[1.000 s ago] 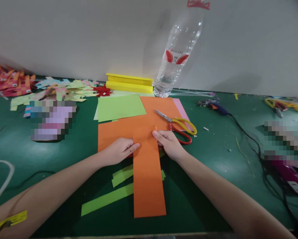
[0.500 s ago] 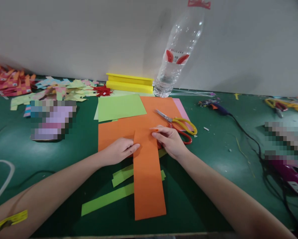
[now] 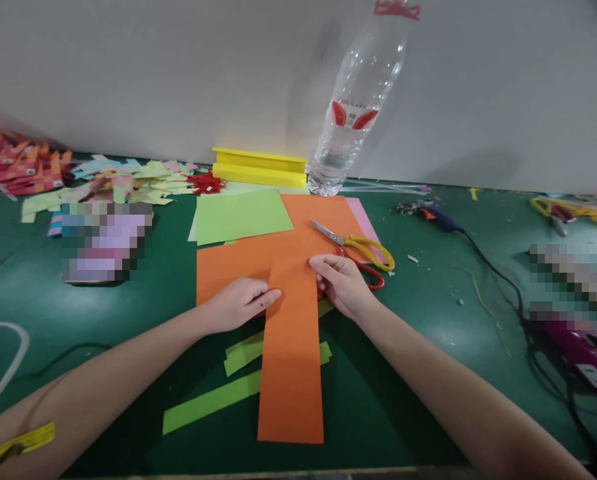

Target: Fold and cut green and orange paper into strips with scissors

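A long strip of orange paper (image 3: 292,360) hangs toward me between my hands. My left hand (image 3: 241,303) pinches its left edge, thumb on top. At the strip's upper right corner, my right hand (image 3: 341,280) closes thumb and fingers on the paper. Scissors (image 3: 356,243) with yellow and red handles lie just beyond my right hand, blades pointing up-left. Beneath and behind the strip is a larger orange sheet (image 3: 228,267), with a light green sheet (image 3: 243,217) over its upper left. Green paper strips (image 3: 208,403) lie on the table, partly covered by the orange strip.
A clear plastic bottle (image 3: 348,120) leans by the wall beside folded yellow paper (image 3: 258,170). Paper scraps (image 3: 128,177) and woven orange pieces (image 3: 23,163) pile up at the back left. Blurred phone-like objects lie at both sides. A dark cord (image 3: 493,267) runs along the right.
The orange strip's top right corner, curled up earlier, now lies flat under my right thumb. The strip's lower end has swung slightly left. My left hand has barely moved.
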The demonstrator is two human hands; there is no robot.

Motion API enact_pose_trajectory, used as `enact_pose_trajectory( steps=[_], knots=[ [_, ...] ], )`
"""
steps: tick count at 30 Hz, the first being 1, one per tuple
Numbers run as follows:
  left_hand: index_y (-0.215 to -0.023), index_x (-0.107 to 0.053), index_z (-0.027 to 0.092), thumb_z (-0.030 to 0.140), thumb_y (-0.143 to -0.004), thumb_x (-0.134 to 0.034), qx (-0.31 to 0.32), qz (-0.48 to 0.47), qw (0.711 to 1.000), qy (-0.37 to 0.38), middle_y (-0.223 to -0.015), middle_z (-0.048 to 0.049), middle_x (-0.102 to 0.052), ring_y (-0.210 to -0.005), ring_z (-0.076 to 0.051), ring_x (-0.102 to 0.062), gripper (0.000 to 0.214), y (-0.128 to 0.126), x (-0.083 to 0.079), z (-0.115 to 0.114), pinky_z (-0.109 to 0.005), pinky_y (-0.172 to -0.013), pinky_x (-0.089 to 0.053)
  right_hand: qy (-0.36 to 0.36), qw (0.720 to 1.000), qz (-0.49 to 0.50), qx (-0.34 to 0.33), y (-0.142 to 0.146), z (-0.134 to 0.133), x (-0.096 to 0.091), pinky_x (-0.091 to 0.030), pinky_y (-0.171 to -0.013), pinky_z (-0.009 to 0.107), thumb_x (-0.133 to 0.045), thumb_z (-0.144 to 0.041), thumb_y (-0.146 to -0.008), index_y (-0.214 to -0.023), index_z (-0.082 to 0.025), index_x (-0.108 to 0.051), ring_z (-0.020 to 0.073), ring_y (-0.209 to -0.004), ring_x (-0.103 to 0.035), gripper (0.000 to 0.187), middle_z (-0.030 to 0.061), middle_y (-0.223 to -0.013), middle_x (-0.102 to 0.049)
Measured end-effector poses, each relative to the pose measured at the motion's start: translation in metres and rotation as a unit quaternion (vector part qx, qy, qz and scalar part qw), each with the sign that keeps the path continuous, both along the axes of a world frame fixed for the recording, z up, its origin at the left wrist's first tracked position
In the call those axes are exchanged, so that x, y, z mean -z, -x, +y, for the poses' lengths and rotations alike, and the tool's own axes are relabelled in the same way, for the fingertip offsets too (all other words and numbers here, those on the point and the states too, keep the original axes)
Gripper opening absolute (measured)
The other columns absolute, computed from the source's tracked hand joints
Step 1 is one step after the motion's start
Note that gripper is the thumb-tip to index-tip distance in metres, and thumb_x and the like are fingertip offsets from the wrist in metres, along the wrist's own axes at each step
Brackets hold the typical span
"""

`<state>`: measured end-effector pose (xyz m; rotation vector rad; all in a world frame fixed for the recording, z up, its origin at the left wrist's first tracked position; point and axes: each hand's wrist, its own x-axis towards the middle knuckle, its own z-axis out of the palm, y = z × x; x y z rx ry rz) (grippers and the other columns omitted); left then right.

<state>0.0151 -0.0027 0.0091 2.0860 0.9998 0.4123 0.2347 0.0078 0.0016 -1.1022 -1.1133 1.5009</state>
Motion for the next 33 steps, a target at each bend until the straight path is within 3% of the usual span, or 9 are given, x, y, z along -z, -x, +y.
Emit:
enact_pose_trajectory(
  steps=[5,8,12,15,19,21,23,25,33],
  knots=[
    [-0.080,-0.052,0.017,0.046,-0.092,-0.043,0.002,-0.100,0.986,0.133,-0.074,-0.0008,-0.056,-0.065,-0.013,-0.052,0.033,0.000,-0.008,-0.002,-0.022,-0.056,-0.039,0.033,0.998,0.041,0.039,0.002,0.002,-0.003,-0.028,-0.042,0.021,-0.077,-0.043,-0.064,-0.064,-0.018,-0.062,0.0056,-0.043,-0.038,0.029,-0.0066,-0.049,-0.046],
    [-0.091,-0.056,0.016,0.042,-0.090,-0.049,0.009,-0.121,0.980,0.155,-0.089,-0.0042,-0.063,-0.077,-0.016,-0.058,0.027,0.001,-0.011,0.001,-0.025,-0.066,-0.046,0.043,0.996,0.055,0.055,0.001,0.004,-0.006,-0.029,-0.041,0.021,-0.076,-0.043,-0.064,-0.066,-0.018,-0.059,0.0053,-0.043,-0.037,0.030,-0.0073,-0.049,-0.044],
    [-0.082,-0.054,0.016,0.042,-0.086,-0.053,-0.058,-0.087,0.992,0.074,-0.081,-0.0031,-0.062,-0.075,-0.016,-0.060,0.027,0.011,-0.014,0.014,-0.028,-0.069,-0.048,0.038,0.997,0.058,0.041,0.000,0.003,-0.007,-0.033,-0.043,0.020,-0.072,-0.038,-0.068,-0.077,-0.021,-0.055,0.0066,-0.045,-0.042,0.026,-0.0079,-0.052,-0.047],
    [-0.100,-0.055,0.016,0.038,-0.084,-0.056,-0.101,-0.061,0.993,0.025,-0.100,-0.0068,-0.065,-0.090,-0.019,-0.062,0.027,0.023,-0.020,0.026,-0.033,-0.080,-0.049,0.016,0.998,0.057,0.001,0.001,0.000,-0.007,-0.041,-0.052,0.024,-0.068,-0.031,-0.073,-0.083,-0.023,-0.048,0.0074,-0.045,-0.045,0.024,-0.0092,-0.052,-0.051],
    [-0.114,-0.052,0.017,0.028,-0.091,-0.048,-0.157,0.015,0.972,-0.174,-0.113,-0.0096,-0.061,-0.101,-0.021,-0.059,0.026,0.026,-0.026,0.025,-0.038,-0.089,-0.046,-0.050,0.998,0.006,-0.034,0.005,-0.004,-0.005,-0.043,-0.057,0.026,-0.066,-0.029,-0.077,-0.087,-0.025,-0.041,0.0068,-0.044,-0.045,0.027,-0.0116,-0.052,-0.049],
    [-0.114,-0.052,0.017,0.023,-0.094,-0.042,-0.098,0.038,0.957,-0.272,-0.116,-0.0100,-0.060,-0.109,-0.022,-0.054,0.023,0.019,-0.023,0.019,-0.040,-0.095,-0.042,-0.071,0.995,-0.047,-0.043,0.006,-0.005,-0.004,-0.041,-0.054,0.026,-0.065,-0.032,-0.079,-0.088,-0.024,-0.041,0.0073,-0.044,-0.045,0.027,-0.0109,-0.053,-0.050],
    [-0.113,-0.053,0.017,0.022,-0.096,-0.040,0.013,0.064,0.948,-0.310,-0.119,-0.0094,-0.059,-0.113,-0.022,-0.052,0.022,0.010,-0.017,0.011,-0.041,-0.100,-0.038,-0.077,0.991,-0.098,-0.051,0.006,-0.005,-0.004,-0.037,-0.049,0.024,-0.063,-0.037,-0.081,-0.089,-0.024,-0.041,0.0084,-0.044,-0.046,0.027,-0.0106,-0.051,-0.049],
    [-0.115,-0.053,0.018,0.022,-0.098,-0.039,0.073,0.089,0.936,-0.333,-0.123,-0.0081,-0.059,-0.115,-0.021,-0.052,0.022,0.003,-0.009,0.007,-0.042,-0.105,-0.033,-0.077,0.987,-0.127,-0.057,0.006,-0.007,-0.003,-0.033,-0.046,0.023,-0.060,-0.040,-0.084,-0.090,-0.024,-0.042,0.0088,-0.043,-0.044,0.025,-0.0112,-0.048,-0.045],
    [-0.118,-0.054,0.016,0.033,-0.101,-0.035,0.098,0.133,0.909,-0.383,-0.129,-0.0099,-0.057,-0.122,-0.022,-0.050,0.031,0.000,0.000,0.002,-0.044,-0.111,-0.027,-0.182,0.953,-0.243,-0.010,0.005,-0.017,-0.003,-0.020,-0.042,0.023,-0.048,-0.035,-0.090,-0.086,-0.023,-0.046,0.0078,-0.042,-0.028,0.013,-0.0100,-0.049,-0.035]
  ],
)
